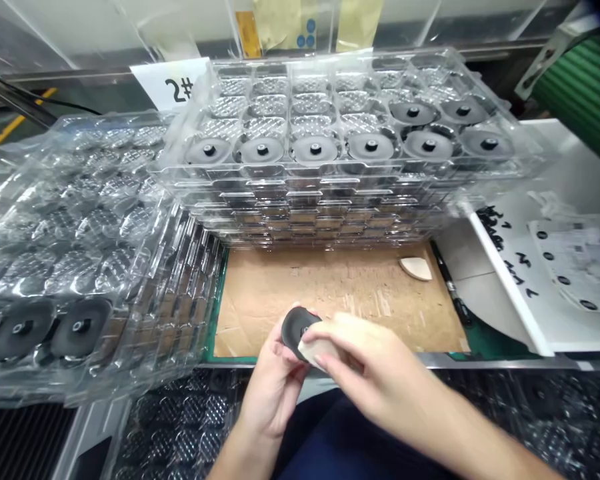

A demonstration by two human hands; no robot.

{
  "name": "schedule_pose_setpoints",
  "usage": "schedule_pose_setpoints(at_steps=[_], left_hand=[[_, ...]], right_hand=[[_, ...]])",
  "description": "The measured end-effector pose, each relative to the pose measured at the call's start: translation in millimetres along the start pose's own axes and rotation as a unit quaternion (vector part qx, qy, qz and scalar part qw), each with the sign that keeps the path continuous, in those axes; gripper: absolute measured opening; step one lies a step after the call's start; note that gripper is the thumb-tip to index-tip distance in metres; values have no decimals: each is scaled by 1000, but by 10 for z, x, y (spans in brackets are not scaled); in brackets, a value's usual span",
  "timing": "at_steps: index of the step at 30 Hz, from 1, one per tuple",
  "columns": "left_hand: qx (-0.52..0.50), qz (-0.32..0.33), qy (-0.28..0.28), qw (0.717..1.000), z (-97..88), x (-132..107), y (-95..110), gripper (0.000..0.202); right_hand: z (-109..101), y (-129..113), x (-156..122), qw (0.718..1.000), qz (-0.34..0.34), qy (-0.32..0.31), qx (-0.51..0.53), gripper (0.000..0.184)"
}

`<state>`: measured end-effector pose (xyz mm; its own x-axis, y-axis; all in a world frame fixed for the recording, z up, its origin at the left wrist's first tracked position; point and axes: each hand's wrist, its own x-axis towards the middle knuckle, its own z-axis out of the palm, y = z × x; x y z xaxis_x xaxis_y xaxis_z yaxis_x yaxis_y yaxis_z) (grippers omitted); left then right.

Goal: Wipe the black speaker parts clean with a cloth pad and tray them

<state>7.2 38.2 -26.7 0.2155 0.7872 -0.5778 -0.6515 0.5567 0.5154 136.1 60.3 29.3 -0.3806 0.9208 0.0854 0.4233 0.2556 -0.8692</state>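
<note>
My left hand [280, 373] is closed around a round black cup-shaped part [291, 328] with a small post in its middle. It looks like the parts in the trays. My right hand [355, 350] pinches a cream-white pad [319, 349] between thumb and fingers and presses it against the part's inner face. The fingers hide part of the pad and of the black part. Both hands are over the front edge of the bench. A similar cream-white wedge-shaped pad [417, 268] lies apart from them on the cardboard [275, 287].
Behind the cardboard rises a stack of clear trays [330, 167], its top one partly filled with black parts [316, 148]. Another tray stack [175, 267] stands at the left. A black marker [450, 287] and a white bin [515, 287] are at the right, below a green hose [583, 87].
</note>
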Motion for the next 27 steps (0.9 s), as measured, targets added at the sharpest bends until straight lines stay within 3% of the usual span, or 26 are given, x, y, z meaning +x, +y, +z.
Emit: schedule_pose_setpoints(at_steps=[2, 5, 6, 10, 15, 17, 20, 24, 27], left_hand=[[9, 8, -7, 1000, -8, -20, 22, 45], [18, 1, -47, 999, 19, -56, 65, 42], [21, -4, -53, 998, 36, -71, 80, 43], [25, -19, -55, 998, 126, -114, 82, 43], [37, -22, -94, 995, 226, -143, 28, 32], [27, -22, -96, 995, 238, -158, 44, 39], [8, -23, -103, 994, 265, -162, 62, 49], [-1, -10, -104, 994, 350, -132, 28, 44], [13, -12, -107, 994, 392, -125, 17, 44]], right_hand=[[0, -18, 5, 1000, 6, -11, -7, 16], [-8, -37, -63, 995, -31, 99, 9, 20], [-21, -51, -103, 994, -38, 104, 26, 21], [-112, -106, -208, 999, 0, 0, 48, 16], [-152, -116, -205, 991, -65, 117, 13, 21], [-219, -100, -287, 995, -66, 64, 37, 20], [-381, -48, -461, 1000, 2, 0, 14, 16], [-470, -16, -576, 990, 10, 91, -105, 18], [-451, -19, -556, 995, -20, 76, -66, 22]])
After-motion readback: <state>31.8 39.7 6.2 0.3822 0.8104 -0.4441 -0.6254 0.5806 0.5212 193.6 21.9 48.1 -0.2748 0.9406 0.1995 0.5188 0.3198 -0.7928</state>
